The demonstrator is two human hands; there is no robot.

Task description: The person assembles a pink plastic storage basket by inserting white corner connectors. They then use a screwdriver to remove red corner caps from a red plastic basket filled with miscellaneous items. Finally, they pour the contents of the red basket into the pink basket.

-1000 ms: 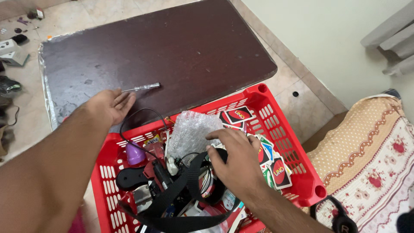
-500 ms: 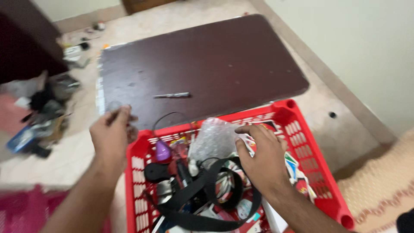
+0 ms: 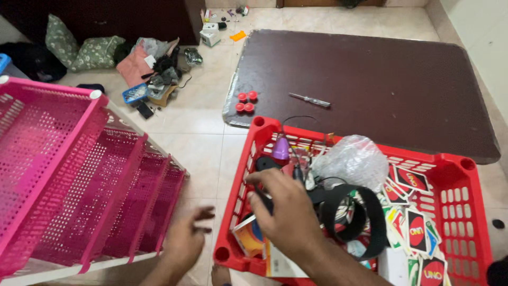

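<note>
Right hand (image 3: 288, 212) inside the red basket (image 3: 465, 182), palm down, fingers curled together over a black object (image 3: 263, 201) at the near left part of the basket; whether clamped on it or only resting, cannot tell. Just beyond the fingertips, a purple cone-shaped piece (image 3: 281, 149) and a dark oval item (image 3: 267, 163). To the right of the knuckles, a wide black strap (image 3: 365, 217) looped in a ring, and above that a crumpled clear plastic bag (image 3: 353, 161). Further right of the strap, playing cards (image 3: 418, 225) scattered in red, green, yellow and blue. Under the wrist, an orange-edged card packet (image 3: 247, 238) leaning against the basket's near wall.

Left hand (image 3: 185, 241) outside the basket, low over the tiled floor (image 3: 201, 153), blurred, fingers spread apart and holding nothing. Just left of those fingers, a pink rack (image 3: 69, 175) of perforated shelves, tilted, near but not clearly touching.

Well beyond both hands, a dark brown board (image 3: 381, 74) flat on the floor, touching or just behind the basket's far rim. On the board, a screwdriver (image 3: 309, 99) with a clear handle, and at the board's left edge four red caps (image 3: 245, 102) in a tight cluster. Far off to the left of the board, a heap of clutter (image 3: 159, 74) and two patterned cushions (image 3: 79, 47) against dark furniture
</note>
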